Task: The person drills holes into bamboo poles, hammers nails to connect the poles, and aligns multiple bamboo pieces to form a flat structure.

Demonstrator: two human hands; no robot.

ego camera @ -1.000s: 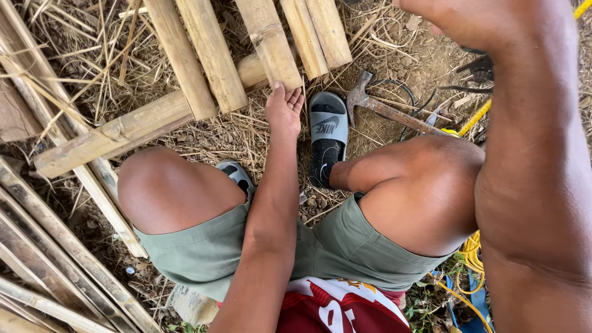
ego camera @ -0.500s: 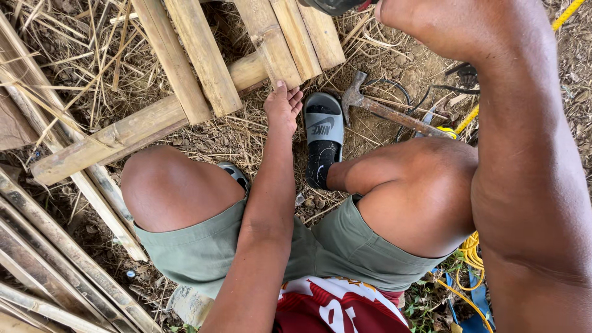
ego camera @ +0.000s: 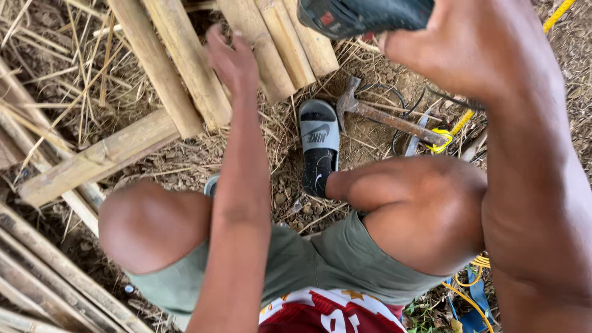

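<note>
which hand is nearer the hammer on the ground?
Right. The right hand, gripping a dark power tool, hangs just above the hammer; the left hand rests on bamboo slats, farther left.

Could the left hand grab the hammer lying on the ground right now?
Probably not straight away. The left hand rests up on the bamboo slats, and the hammer lies apart on the dirt, past the sandal. Nothing blocks it, though.

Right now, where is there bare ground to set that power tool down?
Bare dirt lies between the sandal and the hammer. It is crowded right of the hammer with cords and yellow rope, and left with bamboo slats and straw.
</note>
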